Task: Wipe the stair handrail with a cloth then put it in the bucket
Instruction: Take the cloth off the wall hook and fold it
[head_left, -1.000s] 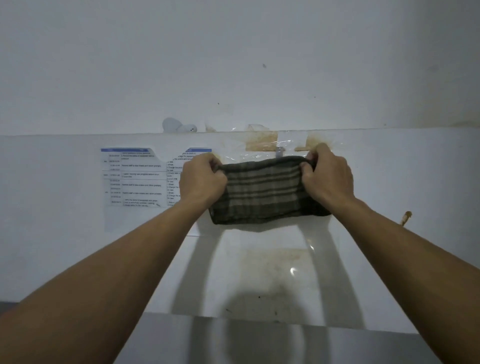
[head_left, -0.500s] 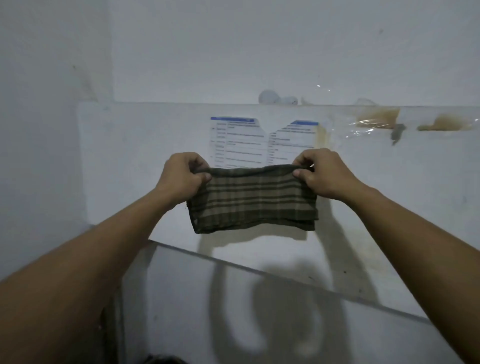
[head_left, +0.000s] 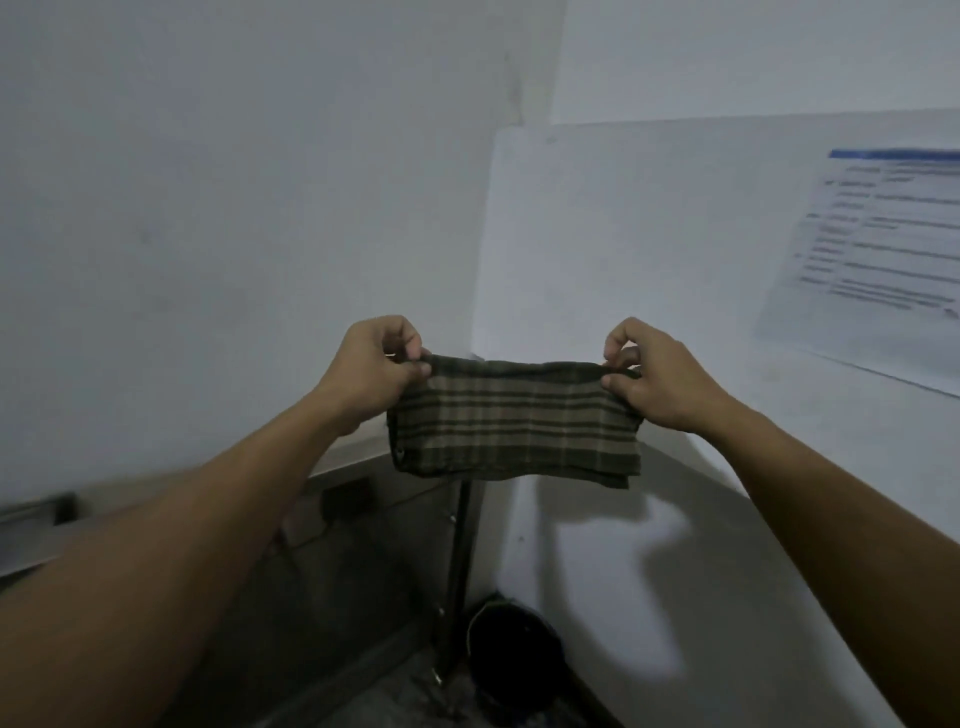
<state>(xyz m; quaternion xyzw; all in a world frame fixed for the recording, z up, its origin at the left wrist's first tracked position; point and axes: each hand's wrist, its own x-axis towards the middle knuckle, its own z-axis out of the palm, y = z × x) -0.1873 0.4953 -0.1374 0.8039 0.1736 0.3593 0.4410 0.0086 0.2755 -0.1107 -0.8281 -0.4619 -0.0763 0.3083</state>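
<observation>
Head view: folded plaid cloth (head_left: 514, 423) is pinched taut w/ left hand (head_left: 371, 371) & right hand (head_left: 652, 376), above dark bucket (head_left: 511, 652) near floor; drop-in judged not yet done, wiping can't be told.

Cloth (head_left: 511, 423) stretched between hands, bucket (head_left: 511, 657) below.
</observation>
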